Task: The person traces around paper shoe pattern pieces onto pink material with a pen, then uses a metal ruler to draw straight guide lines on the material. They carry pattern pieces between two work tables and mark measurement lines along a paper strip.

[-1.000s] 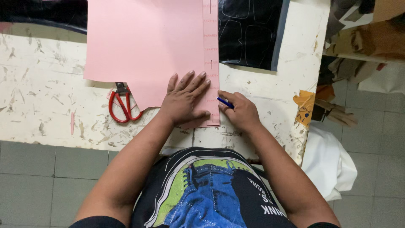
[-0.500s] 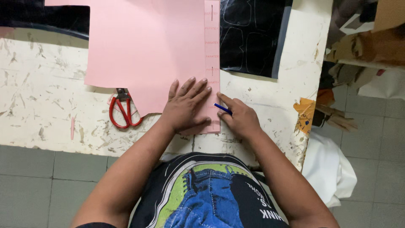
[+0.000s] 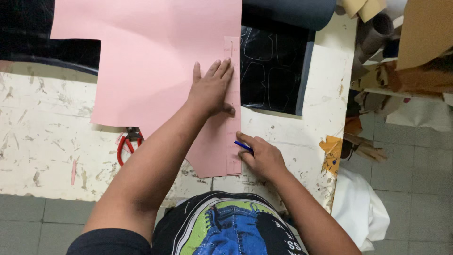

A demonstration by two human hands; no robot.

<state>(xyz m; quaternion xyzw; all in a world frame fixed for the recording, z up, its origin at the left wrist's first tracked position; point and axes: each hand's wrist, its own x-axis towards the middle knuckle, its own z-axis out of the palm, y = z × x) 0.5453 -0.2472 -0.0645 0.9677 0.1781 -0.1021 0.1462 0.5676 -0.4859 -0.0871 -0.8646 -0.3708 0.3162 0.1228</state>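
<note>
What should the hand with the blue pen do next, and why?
Probably draw the blue pen along the edge of the narrow pink strip. The left hand presses flat on the strip's upper part, pinning it to the pink sheet, and the right hand holds the pen tip at the strip's right edge, low down.

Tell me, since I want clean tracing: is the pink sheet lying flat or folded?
Flat: the pink sheet lies spread on the table, left hand pressing it.
</note>
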